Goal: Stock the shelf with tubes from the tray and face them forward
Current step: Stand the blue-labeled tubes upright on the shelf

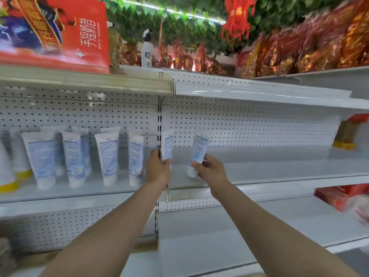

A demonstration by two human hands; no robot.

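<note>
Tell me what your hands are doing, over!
Left hand holds one tube, right hand another tube. Both at the middle shelf. Landing spot clear.

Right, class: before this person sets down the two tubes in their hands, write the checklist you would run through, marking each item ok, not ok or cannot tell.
1. Left hand grips its tube firmly: ok, fingers wrap the lower part.
2. Right hand grips its tube: ok, though the tube is tilted.
3. Free space on the shelf ahead of the hands: ok, bare surface there.
4. Held tubes facing forward: cannot tell, the print is blurred.
5. Standing row of tubes clear of the left hand: ok, a gap shows.
6. Caps pointing down like the row: ok.
</note>
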